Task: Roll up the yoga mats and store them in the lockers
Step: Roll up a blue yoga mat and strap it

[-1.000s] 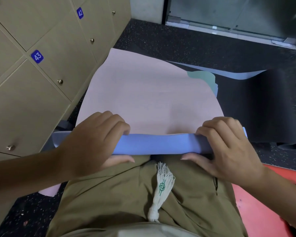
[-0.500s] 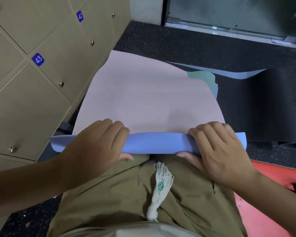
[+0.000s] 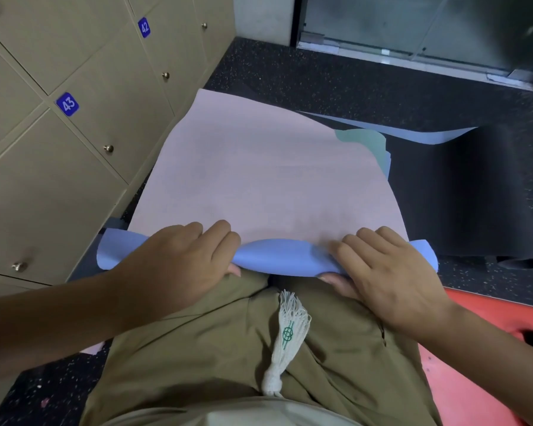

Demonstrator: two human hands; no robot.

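From my head-mounted view, both forearms are bare; no sleeve reaches into frame on either side. The left hand (image 3: 179, 265) and right hand (image 3: 391, 272) carry no rings, watch or gloves that I can see. I wear olive-khaki trousers (image 3: 197, 358) of plain woven cloth, creased across the lap. A white corded tassel (image 3: 285, 339), fringed at its upper end and bound at the lower, bears a small green emblem. A pale grey-green garment hem (image 3: 228, 415) shows at the bottom edge.

Left hand (image 3: 179, 259), right hand (image 3: 385, 272): fingers curled over, thumbs tucked beneath, gripping.
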